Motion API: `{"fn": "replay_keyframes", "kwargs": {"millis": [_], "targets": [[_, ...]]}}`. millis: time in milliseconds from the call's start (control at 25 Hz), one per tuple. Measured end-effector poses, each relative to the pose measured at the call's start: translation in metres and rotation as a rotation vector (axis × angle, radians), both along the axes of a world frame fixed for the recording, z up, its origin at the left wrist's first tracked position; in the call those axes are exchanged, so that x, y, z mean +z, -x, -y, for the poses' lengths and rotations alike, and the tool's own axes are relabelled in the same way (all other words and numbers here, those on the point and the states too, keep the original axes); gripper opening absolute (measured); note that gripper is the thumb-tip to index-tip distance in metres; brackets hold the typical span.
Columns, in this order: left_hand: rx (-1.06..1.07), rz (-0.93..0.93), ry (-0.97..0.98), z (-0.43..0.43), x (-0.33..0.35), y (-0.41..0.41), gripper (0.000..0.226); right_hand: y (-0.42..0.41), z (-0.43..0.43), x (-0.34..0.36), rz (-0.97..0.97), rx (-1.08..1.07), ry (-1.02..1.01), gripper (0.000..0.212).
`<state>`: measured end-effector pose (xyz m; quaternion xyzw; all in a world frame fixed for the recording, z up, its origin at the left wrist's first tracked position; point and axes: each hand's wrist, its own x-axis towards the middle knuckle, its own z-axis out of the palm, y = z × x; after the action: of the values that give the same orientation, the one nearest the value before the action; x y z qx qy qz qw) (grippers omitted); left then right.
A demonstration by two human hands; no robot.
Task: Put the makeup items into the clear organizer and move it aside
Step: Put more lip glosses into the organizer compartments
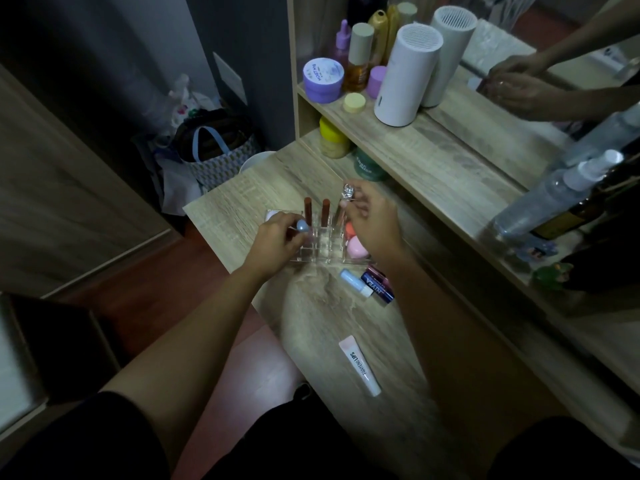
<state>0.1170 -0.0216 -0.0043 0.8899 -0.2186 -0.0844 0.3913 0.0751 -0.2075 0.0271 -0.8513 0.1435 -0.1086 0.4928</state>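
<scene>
Both hands (pixel 277 242) (pixel 370 223) over clear organizer (pixel 318 249) (items gripped)

lip balm (pixel 354 283) pale blue | lip tube (pixel 360 365) pink-white | jar (pixel 322 80) purple

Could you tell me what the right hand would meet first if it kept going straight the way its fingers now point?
The right hand holds a silver-capped tube and points up-left over the clear organizer. Going straight on, it would probably first meet the two upright brown lipsticks standing in the organizer, though depth is hard to judge.
</scene>
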Motion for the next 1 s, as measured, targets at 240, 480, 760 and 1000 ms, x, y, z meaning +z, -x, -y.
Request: {"fn": "replay_keyframes", "kwargs": {"millis": [240, 480, 760, 1000], "targets": [[0.016, -0.022, -0.009, 0.001, -0.001, -0.003, 0.017, -0.005, 0.0, -0.013, -0.041, 0.022, 0.085, 0.032], [0.022, 0.01, -0.019, 0.006, 0.002, -0.001, 0.02, -0.01, -0.002, -0.022, -0.058, 0.046, 0.116, 0.037], [0.037, -0.04, -0.003, 0.007, 0.001, 0.0, 0.029, -0.007, 0.005, -0.015, -0.113, 0.076, 0.116, 0.047], [0.209, 0.094, 0.19, 0.007, -0.002, 0.03, 0.022, 0.029, 0.025, -0.017, -0.17, 0.024, 0.123, 0.047]]}}
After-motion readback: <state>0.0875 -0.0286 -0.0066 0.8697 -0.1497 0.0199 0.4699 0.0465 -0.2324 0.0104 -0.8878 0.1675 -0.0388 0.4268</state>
